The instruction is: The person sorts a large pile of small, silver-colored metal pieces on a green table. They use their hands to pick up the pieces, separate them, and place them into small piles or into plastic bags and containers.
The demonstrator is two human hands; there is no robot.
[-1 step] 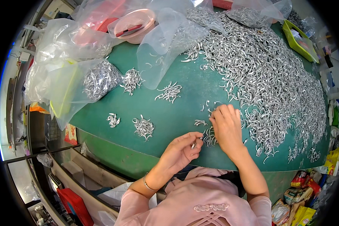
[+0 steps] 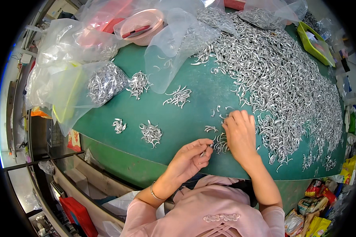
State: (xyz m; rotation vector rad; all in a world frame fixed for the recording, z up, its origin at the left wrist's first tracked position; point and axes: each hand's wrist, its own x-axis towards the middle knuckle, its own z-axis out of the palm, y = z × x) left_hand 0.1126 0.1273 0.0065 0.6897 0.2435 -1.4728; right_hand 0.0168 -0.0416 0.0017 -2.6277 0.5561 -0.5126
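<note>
My left hand [image 2: 190, 158] is half closed just above the near edge of the green table [image 2: 126, 114]. Between its thumb and fingers sit small curved silver metal pieces [image 2: 203, 153]. Palm down, my right hand [image 2: 240, 134] has its fingers bent to the tabletop; the fingertips are hidden, so what they grip cannot be made out. Between the hands lies a small cluster of the same pieces [image 2: 221, 143], with a few loose ones [image 2: 211, 128] beyond it. A big heap of silver pieces [image 2: 292, 75] spreads to the right of my right hand.
Several small piles [image 2: 150, 133] of pieces lie on the left. Behind them are a filled clear bag [image 2: 106, 83], a pink basket [image 2: 159, 28] holding a red-handled tool, and more plastic bags [image 2: 166, 67]. A yellow-green tray [image 2: 315, 44] stands at the far right.
My right hand has shifted very slightly to the right. My left hand stays in nearly the same place, still holding the small metal pieces.
</note>
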